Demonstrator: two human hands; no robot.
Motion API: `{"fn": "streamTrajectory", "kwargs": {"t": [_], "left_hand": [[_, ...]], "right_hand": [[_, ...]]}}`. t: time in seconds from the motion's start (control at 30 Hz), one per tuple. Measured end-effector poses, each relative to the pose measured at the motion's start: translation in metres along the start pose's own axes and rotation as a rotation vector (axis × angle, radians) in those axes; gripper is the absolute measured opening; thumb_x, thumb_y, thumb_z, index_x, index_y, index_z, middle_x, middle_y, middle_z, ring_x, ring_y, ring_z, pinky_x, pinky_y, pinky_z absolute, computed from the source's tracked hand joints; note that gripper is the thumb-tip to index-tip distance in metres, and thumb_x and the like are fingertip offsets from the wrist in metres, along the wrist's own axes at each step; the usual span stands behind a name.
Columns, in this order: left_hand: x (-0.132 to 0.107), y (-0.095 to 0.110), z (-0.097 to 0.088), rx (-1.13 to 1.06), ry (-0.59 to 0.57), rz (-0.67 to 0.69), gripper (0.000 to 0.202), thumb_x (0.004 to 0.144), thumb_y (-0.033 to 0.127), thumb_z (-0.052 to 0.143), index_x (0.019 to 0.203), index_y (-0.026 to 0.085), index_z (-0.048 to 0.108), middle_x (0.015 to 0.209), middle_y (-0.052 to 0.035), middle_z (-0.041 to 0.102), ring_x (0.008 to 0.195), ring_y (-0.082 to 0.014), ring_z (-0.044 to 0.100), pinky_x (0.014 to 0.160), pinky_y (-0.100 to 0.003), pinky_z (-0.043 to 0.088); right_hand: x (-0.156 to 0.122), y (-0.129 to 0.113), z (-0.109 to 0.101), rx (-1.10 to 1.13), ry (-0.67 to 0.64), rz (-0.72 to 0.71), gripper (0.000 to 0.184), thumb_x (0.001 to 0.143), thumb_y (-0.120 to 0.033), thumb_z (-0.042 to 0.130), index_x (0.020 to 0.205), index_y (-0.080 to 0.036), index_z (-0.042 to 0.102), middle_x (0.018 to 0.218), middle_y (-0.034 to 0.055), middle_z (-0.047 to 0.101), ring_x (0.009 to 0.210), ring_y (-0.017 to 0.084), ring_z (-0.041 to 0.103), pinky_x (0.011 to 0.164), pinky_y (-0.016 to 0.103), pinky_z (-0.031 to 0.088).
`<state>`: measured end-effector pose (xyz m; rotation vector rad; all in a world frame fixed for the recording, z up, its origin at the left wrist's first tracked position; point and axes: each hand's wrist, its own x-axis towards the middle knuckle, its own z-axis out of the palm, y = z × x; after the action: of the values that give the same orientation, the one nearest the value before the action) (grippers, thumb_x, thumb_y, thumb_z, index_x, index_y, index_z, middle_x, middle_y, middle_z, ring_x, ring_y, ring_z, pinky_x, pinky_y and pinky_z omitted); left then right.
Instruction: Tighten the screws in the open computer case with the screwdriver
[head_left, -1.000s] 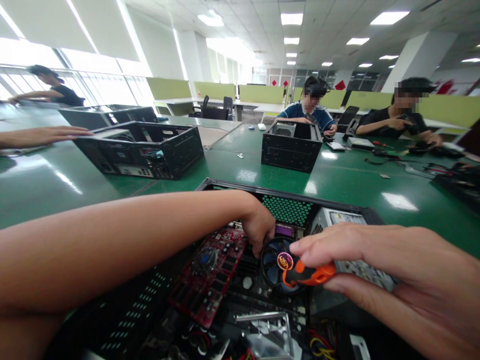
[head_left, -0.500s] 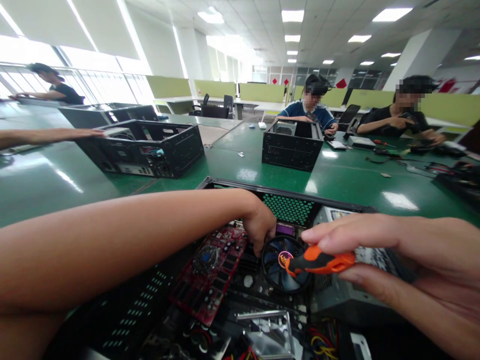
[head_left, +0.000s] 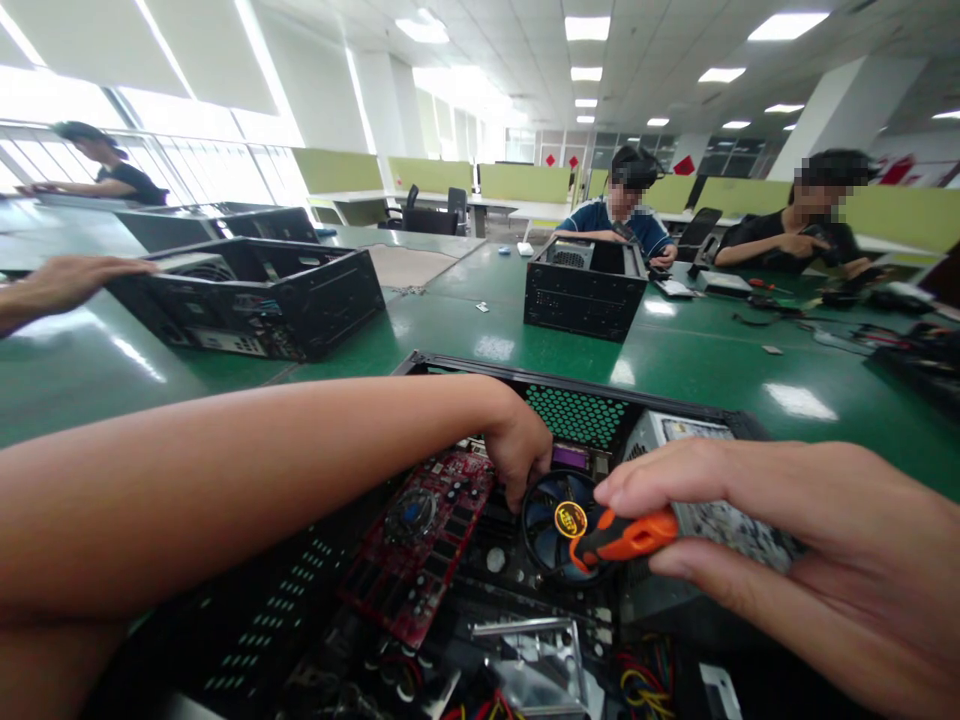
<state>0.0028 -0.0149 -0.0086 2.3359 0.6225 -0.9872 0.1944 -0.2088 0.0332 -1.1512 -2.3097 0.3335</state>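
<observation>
Orange and black, one screwdriver (head_left: 630, 538) is pinched between the thumb and fingers of your right hand (head_left: 855, 545), its handle overlapping the right side of the single fan (head_left: 568, 520). Your left hand (head_left: 519, 455) bends down just left of the fan, fingers curled; the fingertips are hidden, so whether they grip anything can't be told. One red card (head_left: 431, 540) lies left of the fan. Right of it, your right hand partly covers one power supply (head_left: 739, 525). The screwdriver's shaft can't be made out. Below the fan, wires (head_left: 645, 685) blur into shadow.
</observation>
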Motion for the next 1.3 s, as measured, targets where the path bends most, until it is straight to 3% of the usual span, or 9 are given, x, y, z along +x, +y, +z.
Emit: {"fn": "streamTrajectory", "kwargs": {"t": [0.17,0.23,0.4,0.53,0.63,0.73,0.83,0.97,1.3], "left_hand": [[0.001,-0.002,0.0,-0.086,-0.018,-0.002,0.015,0.059,0.022,0.091,0.066,0.024,0.078,0.07,0.0023,0.077,0.08,-0.0243,0.069,0.084,-0.035,0.056],[0.003,-0.004,0.001,-0.088,-0.021,0.006,0.016,0.058,0.02,0.091,0.069,0.023,0.08,0.072,0.0023,0.078,0.081,-0.0245,0.069,0.084,-0.035,0.056],[0.007,-0.008,0.001,-0.043,-0.012,0.007,0.016,0.064,0.02,0.09,0.078,0.023,0.084,0.076,0.0029,0.08,0.083,-0.0241,0.07,0.084,-0.033,0.056],[0.008,-0.008,0.0,0.0,-0.017,0.0,0.025,0.063,0.014,0.088,0.086,0.023,0.087,0.084,0.0022,0.084,0.087,-0.0247,0.072,0.087,-0.032,0.057],[0.007,-0.006,0.0,-0.03,-0.032,-0.002,0.021,0.064,0.014,0.089,0.084,0.021,0.086,0.083,0.002,0.083,0.088,-0.0238,0.071,0.086,-0.03,0.056],[0.004,-0.001,-0.001,-0.053,-0.042,-0.006,0.009,0.07,0.019,0.088,0.075,0.021,0.08,0.074,0.003,0.078,0.081,-0.0209,0.068,0.078,-0.029,0.054],[0.0,0.005,-0.003,-0.026,-0.033,-0.036,0.012,0.069,0.021,0.088,0.066,0.022,0.076,0.066,0.0037,0.073,0.074,-0.0203,0.066,0.075,-0.03,0.051],[-0.004,0.011,-0.005,-0.012,-0.024,-0.068,0.022,0.067,0.021,0.089,0.058,0.022,0.069,0.06,0.004,0.069,0.069,-0.0201,0.063,0.072,-0.031,0.05],[-0.003,0.01,-0.006,-0.006,-0.025,-0.061,0.023,0.068,0.022,0.089,0.057,0.023,0.068,0.059,0.0047,0.069,0.069,-0.0193,0.063,0.072,-0.029,0.05]], "right_hand": [[0.004,0.003,0.001,0.053,0.005,0.022,0.006,0.103,-0.037,0.074,0.109,-0.038,0.073,0.097,-0.0075,0.083,0.079,0.017,0.08,0.072,0.025,0.064],[0.006,0.003,0.002,0.048,-0.011,0.024,0.007,0.104,-0.035,0.071,0.11,-0.038,0.073,0.098,-0.0071,0.083,0.08,0.017,0.079,0.074,0.026,0.065],[0.007,-0.001,0.0,0.017,-0.042,-0.012,0.026,0.111,-0.029,0.058,0.128,-0.041,0.074,0.124,-0.006,0.085,0.107,0.018,0.082,0.099,0.028,0.064],[0.007,-0.004,-0.002,0.0,-0.037,-0.007,0.027,0.114,-0.034,0.056,0.131,-0.043,0.075,0.125,-0.0071,0.086,0.108,0.016,0.083,0.096,0.025,0.065],[0.005,-0.001,-0.003,-0.044,0.061,0.001,0.025,0.113,-0.037,0.058,0.132,-0.045,0.073,0.126,-0.0094,0.085,0.106,0.018,0.084,0.095,0.027,0.066],[0.003,0.006,-0.005,-0.15,0.283,0.096,0.026,0.113,-0.04,0.059,0.136,-0.047,0.068,0.125,-0.0101,0.084,0.106,0.022,0.084,0.091,0.03,0.067],[0.004,0.015,-0.006,-0.263,0.41,0.146,0.025,0.113,-0.04,0.056,0.134,-0.041,0.07,0.119,-0.0054,0.085,0.104,0.024,0.083,0.089,0.032,0.067],[0.011,0.025,-0.005,-0.288,0.361,0.128,0.025,0.113,-0.034,0.054,0.127,-0.031,0.074,0.116,-0.001,0.086,0.095,0.021,0.084,0.089,0.032,0.066],[0.022,0.031,-0.008,-0.233,0.166,0.051,0.03,0.111,-0.024,0.051,0.129,-0.026,0.075,0.121,0.0017,0.088,0.101,0.018,0.085,0.088,0.029,0.066]]}}
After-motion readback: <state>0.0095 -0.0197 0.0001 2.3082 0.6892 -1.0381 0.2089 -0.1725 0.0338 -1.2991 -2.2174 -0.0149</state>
